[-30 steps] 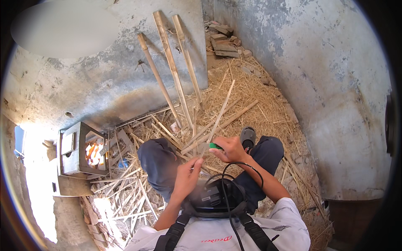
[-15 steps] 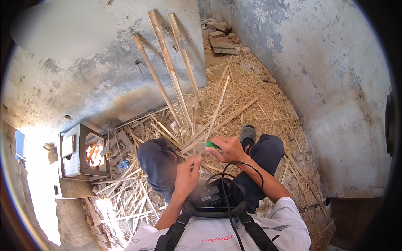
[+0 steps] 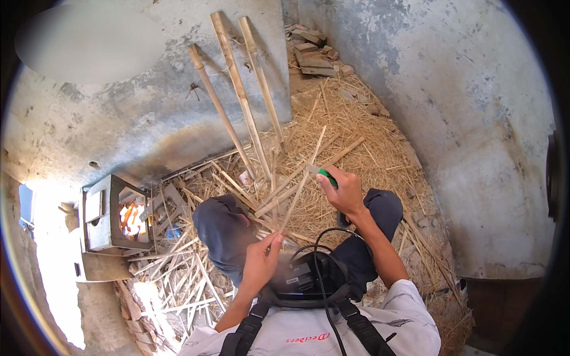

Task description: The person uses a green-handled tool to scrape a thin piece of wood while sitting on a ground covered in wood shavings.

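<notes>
Head view: the person sits on a floor strewn with straw [image 3: 362, 118] and split bamboo, knees drawn up in dark trousers. The left hand [image 3: 261, 261] is pressed together around the lower end of a thin bamboo strip [image 3: 300, 190], fingers curled and pinching it just above the chest. From that hand the strip runs up and away, tilted to the right, and passes just left of the right hand [image 3: 343, 191]. The right hand is closed in a fist on a green-handled knife [image 3: 323, 174]; only the green grip end shows past the knuckles, and the blade appears to lie against the strip, though the contact itself is too small to tell. The two hands stand apart, the right one higher and farther out than the left.

Below the left hand, a black device [image 3: 306, 279] with a cable hangs on chest straps. Beyond the right hand, three bamboo poles [image 3: 237, 89] lean upright against a grey plastered wall [image 3: 148, 118]. Far off to the left of the left hand, a small metal stove [image 3: 107, 219] stands with flames [image 3: 132, 218] showing in its opening, and loose bamboo slats [image 3: 178, 261] lie between it and the person's knee. Beyond the poles, flat stones [image 3: 314, 56] are piled in the corner.
</notes>
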{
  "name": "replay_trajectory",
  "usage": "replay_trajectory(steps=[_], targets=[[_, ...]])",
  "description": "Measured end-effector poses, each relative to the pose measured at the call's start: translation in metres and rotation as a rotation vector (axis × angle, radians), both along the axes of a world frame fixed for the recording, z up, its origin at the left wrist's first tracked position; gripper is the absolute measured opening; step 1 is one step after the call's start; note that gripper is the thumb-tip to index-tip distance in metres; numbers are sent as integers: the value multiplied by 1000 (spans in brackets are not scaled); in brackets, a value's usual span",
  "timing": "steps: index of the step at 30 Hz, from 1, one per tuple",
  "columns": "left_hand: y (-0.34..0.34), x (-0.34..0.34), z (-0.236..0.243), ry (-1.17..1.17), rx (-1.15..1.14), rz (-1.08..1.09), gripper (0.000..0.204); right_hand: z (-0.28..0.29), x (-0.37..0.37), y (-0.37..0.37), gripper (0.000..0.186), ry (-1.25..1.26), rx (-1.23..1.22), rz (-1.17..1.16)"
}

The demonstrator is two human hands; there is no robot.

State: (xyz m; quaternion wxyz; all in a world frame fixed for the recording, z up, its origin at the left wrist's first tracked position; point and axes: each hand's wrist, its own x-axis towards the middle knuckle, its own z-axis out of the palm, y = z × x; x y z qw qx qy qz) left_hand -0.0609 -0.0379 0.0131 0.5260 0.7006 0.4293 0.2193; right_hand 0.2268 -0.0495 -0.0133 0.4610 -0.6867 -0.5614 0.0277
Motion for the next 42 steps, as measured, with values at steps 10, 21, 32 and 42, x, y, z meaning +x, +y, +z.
replay_trajectory(steps=[10, 21, 32, 42], targets=[[-3, -32, 6, 76, 15, -70, 29, 5, 37, 2, 36, 232, 60, -281], [40, -29, 12, 287, 520, 24, 25, -13, 25, -1, 41, 136, 2, -175], [61, -20, 22, 364, 600, -161, 26, -7, 12, -10, 39, -54, -82, 68], [91, -18, 47, 400, 626, -223, 29, -9, 8, -13, 33, -9, -277, 249]])
